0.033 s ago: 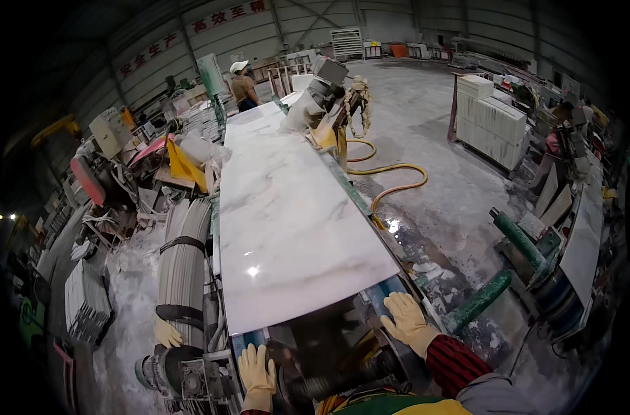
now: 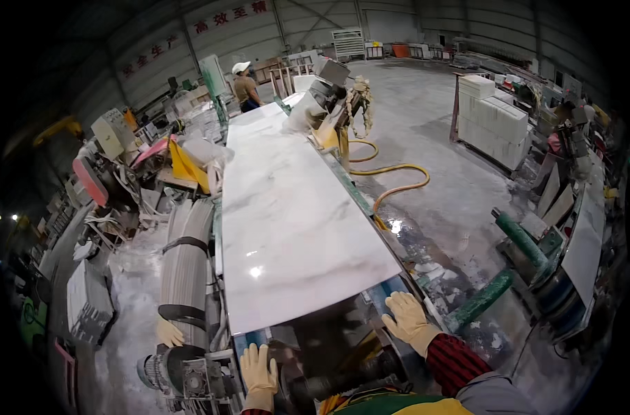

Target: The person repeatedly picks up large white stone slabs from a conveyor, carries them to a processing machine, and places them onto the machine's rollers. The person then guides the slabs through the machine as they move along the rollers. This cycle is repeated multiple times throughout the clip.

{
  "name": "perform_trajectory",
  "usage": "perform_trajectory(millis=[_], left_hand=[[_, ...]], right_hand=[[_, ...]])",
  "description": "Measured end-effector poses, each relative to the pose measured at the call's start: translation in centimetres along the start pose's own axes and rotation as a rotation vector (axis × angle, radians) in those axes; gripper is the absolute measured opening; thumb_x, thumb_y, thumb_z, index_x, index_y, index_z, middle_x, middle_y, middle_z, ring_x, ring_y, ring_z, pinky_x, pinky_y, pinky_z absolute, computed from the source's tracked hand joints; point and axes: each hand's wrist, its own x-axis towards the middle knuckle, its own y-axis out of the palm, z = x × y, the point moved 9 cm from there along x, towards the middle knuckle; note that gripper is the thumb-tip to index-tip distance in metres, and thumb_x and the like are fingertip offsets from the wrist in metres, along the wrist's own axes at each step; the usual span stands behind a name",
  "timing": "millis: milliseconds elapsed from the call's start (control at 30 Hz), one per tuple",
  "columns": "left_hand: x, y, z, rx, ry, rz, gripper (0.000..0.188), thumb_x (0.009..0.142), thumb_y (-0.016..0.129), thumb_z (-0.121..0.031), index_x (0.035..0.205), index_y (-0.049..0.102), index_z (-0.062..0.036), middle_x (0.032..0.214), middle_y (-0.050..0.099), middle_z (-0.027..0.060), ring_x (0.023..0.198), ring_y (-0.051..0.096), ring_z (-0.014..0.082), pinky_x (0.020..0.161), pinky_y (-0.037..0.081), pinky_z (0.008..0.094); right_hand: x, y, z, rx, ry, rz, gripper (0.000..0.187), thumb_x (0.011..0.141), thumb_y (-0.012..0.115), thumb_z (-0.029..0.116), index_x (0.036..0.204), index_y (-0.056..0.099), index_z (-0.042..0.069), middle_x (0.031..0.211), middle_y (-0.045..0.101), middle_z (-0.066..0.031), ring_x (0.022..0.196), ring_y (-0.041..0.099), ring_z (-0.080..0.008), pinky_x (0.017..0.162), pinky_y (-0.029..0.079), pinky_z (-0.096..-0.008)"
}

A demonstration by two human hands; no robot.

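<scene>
Nothing has moved: both my gloved hands, left hand (image 2: pixel 259 370) and right hand (image 2: pixel 406 319), still rest flat and spread on the machine bed (image 2: pixel 370 294), holding nothing. One white marble slab (image 2: pixel 287 214) lies just beyond. Far off, red wall signs (image 2: pixel 232 15).

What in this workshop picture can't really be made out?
Head view:
- Left hand and right hand: gloves hide the fingers.
- Far end of the marble slab: covered by the yellow machine.
- The distant person's hands: too small.
- The rim: black from the fisheye lens.
</scene>
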Motion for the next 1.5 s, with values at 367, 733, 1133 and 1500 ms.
perform_trajectory(millis=[367, 733, 1133, 1500], left_hand=[[5.4, 1.3, 4.4, 0.113, -0.091, -0.059, 0.068, 0.103, 0.065, -0.033, 0.162, 0.045, -0.0051, 0.166, 0.042, 0.0272, 0.153, 0.037, 0.0489, 0.126, 0.031, 0.0551], [5.2, 2.7, 4.3, 0.029, -0.061, -0.006, 0.066, 0.101, 0.068, -0.033, 0.158, 0.048, -0.0073, 0.164, 0.043, 0.0267, 0.151, 0.038, 0.0503, 0.125, 0.031, 0.0577], [4.8, 2.1, 3.9, 0.02, -0.051, -0.036, 0.064, 0.1, 0.07, -0.033, 0.156, 0.05, -0.0077, 0.161, 0.047, 0.0255, 0.149, 0.041, 0.0502, 0.126, 0.032, 0.0575], [4.4, 1.9, 3.8, 0.015, -0.05, -0.031, 0.064, 0.1, 0.07, -0.031, 0.156, 0.05, -0.0076, 0.161, 0.047, 0.0259, 0.149, 0.041, 0.0508, 0.126, 0.031, 0.0571]], right_hand=[[0.3, 0.2, -0.8, 0.074, -0.03, -0.094, 0.043, 0.095, 0.068, 0.032, 0.127, 0.067, 0.002, 0.129, 0.066, -0.0226, 0.124, 0.061, -0.0425, 0.112, 0.045, -0.0519], [0.6, 1.6, -0.7, -0.01, 0.002, 0.085, 0.054, 0.096, 0.066, 0.031, 0.14, 0.059, 0.001, 0.142, 0.058, -0.0244, 0.137, 0.052, -0.0443, 0.121, 0.037, -0.052], [0.3, 3.4, -1.8, -0.021, -0.007, 0.189, 0.062, 0.101, 0.06, 0.037, 0.15, 0.054, 0.001, 0.16, 0.047, -0.0283, 0.15, 0.042, -0.0459, 0.129, 0.028, -0.0527], [-0.3, 3.1, -1.7, 0.016, 0.0, 0.18, 0.064, 0.102, 0.059, 0.038, 0.154, 0.052, 0.001, 0.16, 0.049, -0.0292, 0.15, 0.043, -0.0471, 0.13, 0.027, -0.0539]])
